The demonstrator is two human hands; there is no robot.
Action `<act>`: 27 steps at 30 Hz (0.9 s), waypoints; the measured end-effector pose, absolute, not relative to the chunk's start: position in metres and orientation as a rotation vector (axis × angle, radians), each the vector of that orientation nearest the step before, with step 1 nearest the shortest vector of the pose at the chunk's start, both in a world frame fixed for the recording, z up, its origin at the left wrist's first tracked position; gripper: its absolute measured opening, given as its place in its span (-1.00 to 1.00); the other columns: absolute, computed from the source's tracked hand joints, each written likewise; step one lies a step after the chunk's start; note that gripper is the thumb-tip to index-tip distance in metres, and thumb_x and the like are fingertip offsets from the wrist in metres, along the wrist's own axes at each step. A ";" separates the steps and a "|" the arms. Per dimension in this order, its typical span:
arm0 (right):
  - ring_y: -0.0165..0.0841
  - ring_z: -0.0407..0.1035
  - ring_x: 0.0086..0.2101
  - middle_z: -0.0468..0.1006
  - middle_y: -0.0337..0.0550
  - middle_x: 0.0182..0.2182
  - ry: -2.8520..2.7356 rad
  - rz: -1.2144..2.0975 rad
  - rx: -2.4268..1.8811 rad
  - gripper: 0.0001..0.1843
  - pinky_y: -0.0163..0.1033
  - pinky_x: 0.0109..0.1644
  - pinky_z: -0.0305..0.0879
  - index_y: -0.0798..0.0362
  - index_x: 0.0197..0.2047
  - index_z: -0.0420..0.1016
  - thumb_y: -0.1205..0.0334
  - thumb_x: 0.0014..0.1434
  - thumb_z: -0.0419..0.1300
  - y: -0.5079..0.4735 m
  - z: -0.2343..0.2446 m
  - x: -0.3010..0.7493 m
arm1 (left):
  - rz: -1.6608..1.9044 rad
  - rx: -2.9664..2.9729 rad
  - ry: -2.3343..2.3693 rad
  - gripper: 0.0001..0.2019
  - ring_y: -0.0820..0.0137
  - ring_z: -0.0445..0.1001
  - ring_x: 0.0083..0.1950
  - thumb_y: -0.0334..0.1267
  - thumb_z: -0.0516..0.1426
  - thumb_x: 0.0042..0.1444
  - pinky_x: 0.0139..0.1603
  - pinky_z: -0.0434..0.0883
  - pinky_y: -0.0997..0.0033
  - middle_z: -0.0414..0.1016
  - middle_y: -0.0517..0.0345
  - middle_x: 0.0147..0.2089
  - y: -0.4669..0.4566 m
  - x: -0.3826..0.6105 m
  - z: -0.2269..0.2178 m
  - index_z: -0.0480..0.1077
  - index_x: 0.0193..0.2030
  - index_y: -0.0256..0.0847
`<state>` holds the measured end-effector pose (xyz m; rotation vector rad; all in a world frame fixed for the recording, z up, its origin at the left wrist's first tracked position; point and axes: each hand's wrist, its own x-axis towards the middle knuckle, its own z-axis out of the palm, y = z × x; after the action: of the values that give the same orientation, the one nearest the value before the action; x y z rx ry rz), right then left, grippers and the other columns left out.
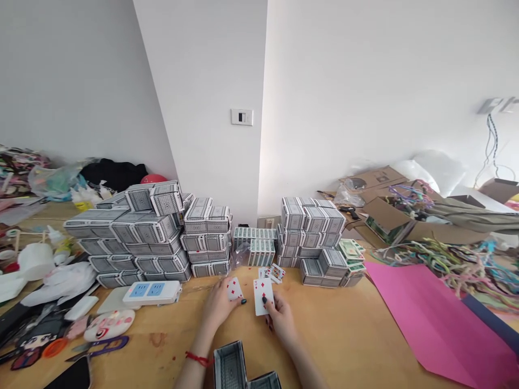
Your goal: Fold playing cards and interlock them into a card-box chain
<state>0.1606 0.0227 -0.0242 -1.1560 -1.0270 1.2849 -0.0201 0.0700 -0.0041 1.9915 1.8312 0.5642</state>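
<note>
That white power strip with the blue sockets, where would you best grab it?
Probably across its narrow width near the middle, from above: the power strip lies flat and long on the table, boxes stacked close behind it. The left hand, nearest, holds a card.

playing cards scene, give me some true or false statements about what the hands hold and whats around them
1. The left hand grips the left card, the right hand the right card. True.
2. The power strip lies to the right of both hands. False: it lies to their left.
3. The big paper sheet is green. False: it is pink.
4. Stacked card boxes stand beyond the hands. True.
</note>
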 end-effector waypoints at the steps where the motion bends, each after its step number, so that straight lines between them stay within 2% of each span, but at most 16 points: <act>1: -0.53 0.04 -0.76 0.28 -0.38 -0.69 -1.050 1.285 -1.164 -0.61 -0.40 -0.71 -0.08 0.06 -0.38 0.31 -0.13 -0.05 0.13 0.022 -0.023 0.159 | 0.559 1.977 1.826 -0.39 0.18 0.29 0.03 -0.12 0.19 -0.22 -0.03 0.21 0.30 0.35 -0.03 0.00 0.071 -0.020 -0.003 0.19 0.03 -0.23; 5: -0.50 0.09 -0.74 0.33 -0.34 -0.69 -1.125 1.295 -1.192 -0.63 -0.39 -0.68 -0.06 0.06 -0.36 0.35 -0.10 -0.04 0.13 0.022 -0.023 0.153 | 0.508 1.919 1.871 -0.39 0.14 0.33 -0.02 -0.06 0.23 -0.33 -0.12 0.24 0.29 0.36 -0.06 -0.06 0.073 -0.016 0.003 0.22 -0.09 -0.25; 10: -0.45 0.07 -0.76 0.26 -0.38 -0.76 -1.031 1.194 -1.266 -0.66 -0.36 -0.68 -0.07 0.02 -0.42 0.32 -0.11 -0.06 0.12 0.034 -0.028 0.151 | 0.398 1.936 1.983 -0.42 0.11 0.34 -0.07 0.06 0.21 -0.38 -0.17 0.27 0.25 0.28 -0.07 -0.09 0.067 -0.009 0.007 0.26 -0.21 -0.25; 14: -0.40 0.13 -0.71 0.24 -0.35 -0.77 -0.924 0.987 -1.363 -0.65 -0.33 -0.63 0.01 0.01 -0.49 0.30 -0.13 -0.04 0.07 0.049 -0.032 0.144 | 0.444 1.978 1.995 -0.46 0.11 0.34 -0.08 0.10 0.15 -0.26 -0.22 0.27 0.25 0.27 -0.07 -0.08 0.065 -0.005 0.008 0.25 -0.18 -0.23; 18: -0.39 0.17 -0.63 0.31 -0.29 -0.69 -0.978 0.836 -1.352 -0.65 -0.33 -0.56 0.07 0.00 -0.56 0.26 -0.11 -0.03 0.08 0.055 -0.034 0.133 | 0.518 1.928 2.025 -0.53 0.15 0.34 -0.06 -0.01 0.09 -0.11 -0.20 0.26 0.28 0.27 -0.05 -0.03 0.066 -0.007 0.008 0.21 -0.07 -0.20; 20: -0.39 0.19 -0.61 0.35 -0.27 -0.65 -1.014 0.873 -1.319 -0.67 -0.33 -0.55 0.09 0.01 -0.53 0.27 -0.09 -0.02 0.08 0.056 -0.035 0.131 | 0.532 1.923 1.930 -0.48 0.16 0.31 -0.03 -0.01 0.12 -0.15 -0.13 0.24 0.29 0.27 -0.02 -0.02 0.067 -0.012 0.005 0.21 -0.03 -0.18; 23: -0.39 0.19 -0.66 0.33 -0.28 -0.68 -0.997 0.966 -1.301 -0.67 -0.32 -0.60 0.09 0.00 -0.52 0.27 -0.10 -0.01 0.07 0.056 -0.034 0.136 | 0.532 1.988 1.840 -0.27 0.10 0.22 0.03 0.04 0.21 -0.33 -0.02 0.16 0.23 0.25 -0.03 0.01 0.066 -0.019 0.001 0.18 0.04 -0.17; 25: -0.40 0.17 -0.70 0.35 -0.27 -0.68 -0.954 1.007 -1.298 -0.66 -0.31 -0.65 0.07 0.01 -0.47 0.30 -0.11 -0.01 0.07 0.057 -0.033 0.140 | 0.498 2.014 1.913 -0.18 0.04 0.19 0.02 0.06 0.23 -0.43 -0.02 0.13 0.17 0.22 -0.05 0.04 0.064 -0.020 -0.001 0.16 0.07 -0.15; 27: -0.42 0.14 -0.74 0.37 -0.27 -0.67 -0.920 1.045 -1.297 -0.65 -0.32 -0.69 0.05 0.02 -0.44 0.30 -0.12 -0.02 0.07 0.058 -0.031 0.145 | 0.444 1.979 2.034 -0.18 -0.01 0.18 0.01 0.08 0.23 -0.47 -0.06 0.12 0.11 0.21 -0.09 0.03 0.063 -0.018 -0.001 0.19 0.04 -0.15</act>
<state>0.1445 0.0582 -0.0315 -1.2970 -0.9198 1.0451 -0.0181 0.0631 -0.0014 1.9794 2.0336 0.4441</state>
